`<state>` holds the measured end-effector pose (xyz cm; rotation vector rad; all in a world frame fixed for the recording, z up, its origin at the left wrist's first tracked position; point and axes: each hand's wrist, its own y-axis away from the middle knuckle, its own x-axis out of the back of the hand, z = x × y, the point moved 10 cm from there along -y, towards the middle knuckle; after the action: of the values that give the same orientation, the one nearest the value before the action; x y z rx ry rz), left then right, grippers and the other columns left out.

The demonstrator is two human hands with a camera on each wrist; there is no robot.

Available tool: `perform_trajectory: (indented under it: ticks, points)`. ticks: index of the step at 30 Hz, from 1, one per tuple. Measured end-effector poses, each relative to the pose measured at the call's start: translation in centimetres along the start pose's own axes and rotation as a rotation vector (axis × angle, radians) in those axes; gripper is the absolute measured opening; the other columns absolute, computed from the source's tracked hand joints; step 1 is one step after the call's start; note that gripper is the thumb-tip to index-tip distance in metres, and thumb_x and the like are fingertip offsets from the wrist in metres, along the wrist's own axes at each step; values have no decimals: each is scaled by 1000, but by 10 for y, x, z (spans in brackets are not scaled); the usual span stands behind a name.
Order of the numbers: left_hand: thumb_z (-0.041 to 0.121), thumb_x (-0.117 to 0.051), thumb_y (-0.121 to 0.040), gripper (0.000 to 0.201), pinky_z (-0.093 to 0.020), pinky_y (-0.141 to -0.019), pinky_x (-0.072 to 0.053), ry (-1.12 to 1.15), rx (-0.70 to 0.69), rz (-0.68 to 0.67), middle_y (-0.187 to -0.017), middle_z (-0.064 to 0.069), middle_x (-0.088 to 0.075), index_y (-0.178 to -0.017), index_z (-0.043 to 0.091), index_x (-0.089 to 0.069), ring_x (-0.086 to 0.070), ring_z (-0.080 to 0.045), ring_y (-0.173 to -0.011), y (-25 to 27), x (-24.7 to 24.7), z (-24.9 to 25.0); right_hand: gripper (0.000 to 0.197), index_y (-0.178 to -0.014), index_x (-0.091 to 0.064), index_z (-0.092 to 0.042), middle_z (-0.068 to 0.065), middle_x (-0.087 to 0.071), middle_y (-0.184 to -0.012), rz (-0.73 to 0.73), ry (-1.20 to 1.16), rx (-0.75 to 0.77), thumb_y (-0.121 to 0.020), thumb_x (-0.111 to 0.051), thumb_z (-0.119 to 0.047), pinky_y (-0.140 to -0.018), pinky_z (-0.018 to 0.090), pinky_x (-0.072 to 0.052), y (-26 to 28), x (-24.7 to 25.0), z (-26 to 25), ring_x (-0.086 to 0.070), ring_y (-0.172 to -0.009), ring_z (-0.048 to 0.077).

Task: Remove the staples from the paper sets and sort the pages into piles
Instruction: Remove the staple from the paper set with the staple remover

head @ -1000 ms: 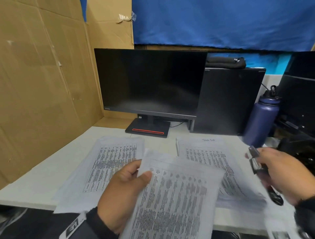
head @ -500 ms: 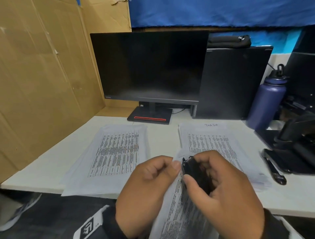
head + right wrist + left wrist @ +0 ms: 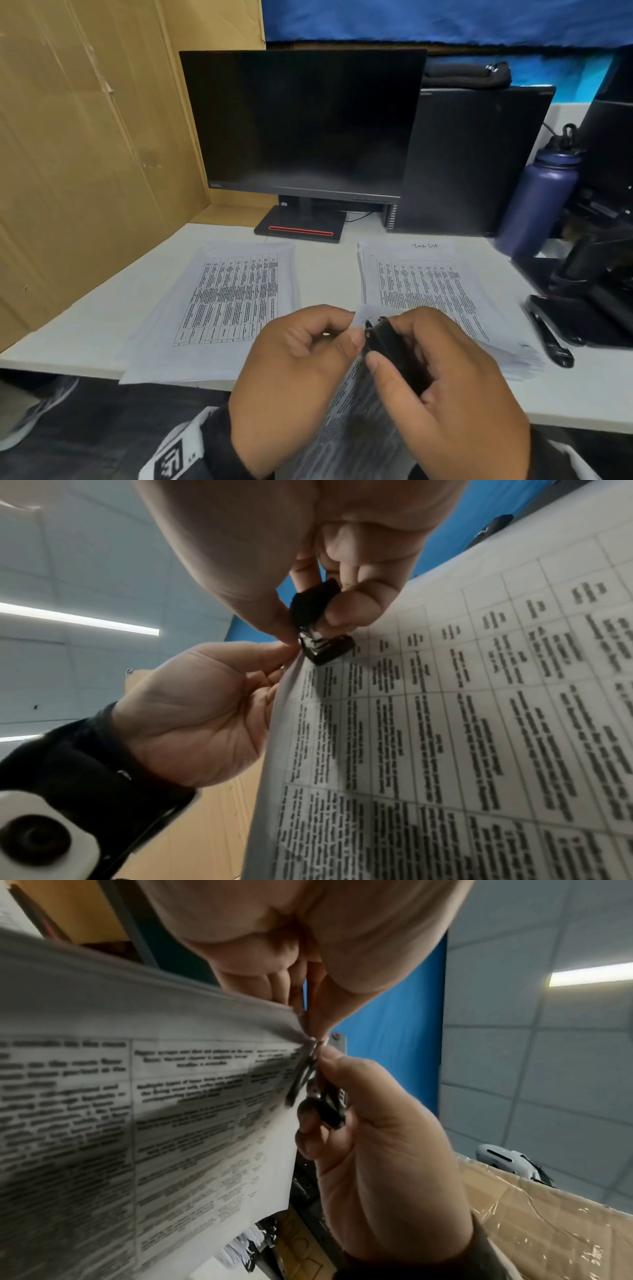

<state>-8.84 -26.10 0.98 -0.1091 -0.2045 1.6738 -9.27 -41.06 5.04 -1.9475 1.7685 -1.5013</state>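
Hands meet low in the head view: the left hand (image 3: 294,377) pinches the paper set (image 3: 356,425) by its corner, and the right hand (image 3: 455,394) grips the black staple remover (image 3: 394,353) there. Two paper piles (image 3: 233,294) lie on the table (image 3: 325,270) above. In the left wrist view, the remover bites the corner at middle. In the right wrist view, it sits at upper middle.

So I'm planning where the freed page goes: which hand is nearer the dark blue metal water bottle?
Right. The right hand, gripping the black staple remover, sits closer to the dark blue metal water bottle at the desk's far right; the left hand, pinching the held paper's corner, is farther left.
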Motion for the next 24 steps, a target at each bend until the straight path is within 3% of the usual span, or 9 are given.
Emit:
perform_trajectory:
  ticks: [3,5,9,13,17,19,21,23,24]
  points:
    - [52,-75,-74,43,-50,-71,-44,142,81,21,-75,-22,-64,-83,10,-75,-53,-27,-72,0,1,-14,13,-93,-55,-32,-18,-47,-83,-33,74,21,-84,-58,-42,-60,20,-41,0,-4,-1,-49,-70,2]
    - [52,-77,-79,50,-47,-74,-41,239,176,21,-77,-21,-59,-84,2,-72,-50,-30,-73,0,-2,-25,14,-93,-52,-32,-16,-47,-84,-70,126,34,-85,-55,-43,-62,27,-40,1,-9,-2,-48,-70,6]
    - [51,-65,-85,37,-46,-73,-50,62,221,41,-69,-7,-66,-86,16,-75,-56,-22,-66,-2,-4,-37,16,-88,-49,-30,-15,-45,-81,-145,186,1,-84,-51,-46,-57,27,-40,6,-21,4,-46,-69,8]
    - [30,-66,-97,21,-33,-66,-41,3,241,33,-59,5,-59,-81,20,-74,-48,-12,-55,-1,-4,-44,20,-87,-48,-32,-15,-47,-81,-210,172,-43,-83,-48,-51,-52,26,-44,11,-29,12,-47,-70,9]
    - [32,-69,-92,19,-34,-68,-41,77,257,81,-64,3,-64,-78,20,-74,-51,-12,-58,-1,-3,-44,16,-89,-45,-35,-17,-44,-81,-224,194,-40,-84,-48,-50,-53,9,-33,12,-30,14,-45,-74,6]
    - [28,-68,-96,23,-34,-66,-41,110,270,91,-63,3,-62,-75,20,-72,-51,-11,-55,-1,-4,-42,14,-90,-45,-35,-17,-44,-82,-183,205,-25,-86,-48,-48,-48,14,-35,12,-27,11,-46,-74,7]
    - [20,-65,-99,27,-32,-64,-44,166,293,86,-65,-2,-63,-73,20,-72,-53,-13,-54,0,-5,-41,14,-92,-45,-35,-17,-45,-84,-131,188,-11,-87,-48,-48,-57,24,-42,12,-24,8,-47,-74,6]
    - [18,-63,-99,28,-29,-61,-47,210,304,66,-67,-7,-65,-73,18,-73,-55,-16,-54,0,-6,-39,14,-95,-46,-35,-17,-46,-86,-100,179,-3,-88,-48,-47,-52,22,-40,12,-22,6,-47,-75,6]
    - [17,-62,-100,29,-28,-61,-49,232,306,58,-68,-10,-65,-73,17,-73,-55,-17,-54,1,-7,-38,14,-96,-46,-35,-16,-46,-87,-91,180,-8,-88,-47,-46,-50,15,-36,11,-21,7,-47,-76,7]
